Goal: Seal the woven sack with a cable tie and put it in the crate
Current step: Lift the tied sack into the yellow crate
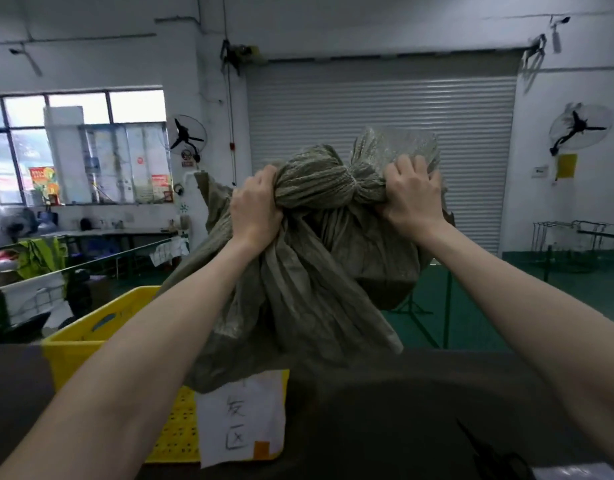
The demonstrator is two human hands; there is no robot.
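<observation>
I see both hands raised in front of me, and they hold the woven sack [309,271] up in the air. The left hand [255,209] has its fingers curled tight around a bunch of the grey-green fabric at about 11 o'clock from the middle of the view. The right hand [414,197] grips the gathered neck of the sack at about 1 o'clock, with the fingers closed over the fanned-out mouth. Between the two hands the neck is cinched narrow, but I cannot tell if a cable tie is around it. The body of the sack hangs down, and its lowest part is over the yellow crate [91,336], which stands at 7 o'clock. A white paper label [241,420] with handwriting is on the near side of the crate. Behind the sack there is a grey roller door [367,105].
</observation>
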